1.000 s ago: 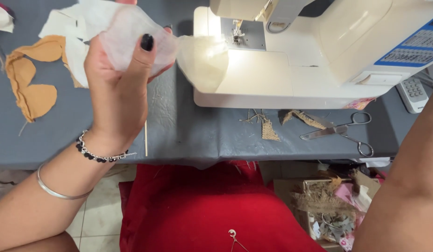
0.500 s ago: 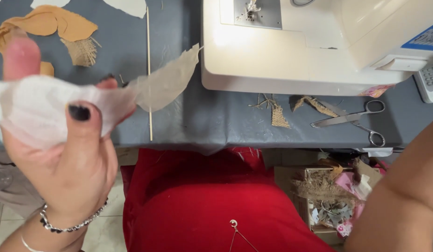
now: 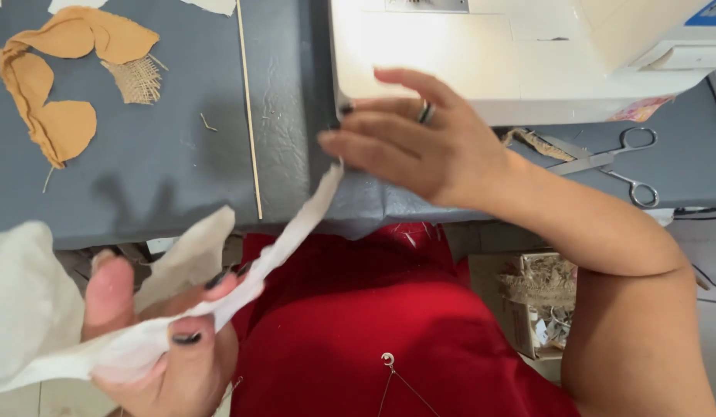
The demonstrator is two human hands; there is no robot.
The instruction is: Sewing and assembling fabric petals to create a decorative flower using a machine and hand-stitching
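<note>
The left hand [image 3: 161,340] is closed on a strip of white cloth [image 3: 281,243]: the thumb and the dark-nailed fingers pinch its lower end, low in the picture and in front of the worktop [image 3: 157,154]. From this hand the strip runs toward 1 o'clock, so its long axis goes diagonally from lower left to upper right. Its far end reaches the front edge of the grey worktop, just under the fingertips of the right hand [image 3: 420,139].

The right hand is released, with the fingers stretched flat and pointing to 9 o'clock. It lies over the worktop edge, just in front of the white sewing machine [image 3: 489,54]. The lower fingertips seem to touch the upper end of the strip or to press it down, but the contact itself cannot be told for sure. So the right hand is nearer to the upper end and the left hand keeps the lower end; the strip looks almost taut between them.

A larger piece of pale cloth [image 3: 26,301] bunches at 9 o'clock of the left hand. A thin wooden stick [image 3: 248,108] lies on the worktop at 11 o'clock of the strip. Scissors [image 3: 613,162] lie at 3 o'clock of the right hand, well apart.
</note>
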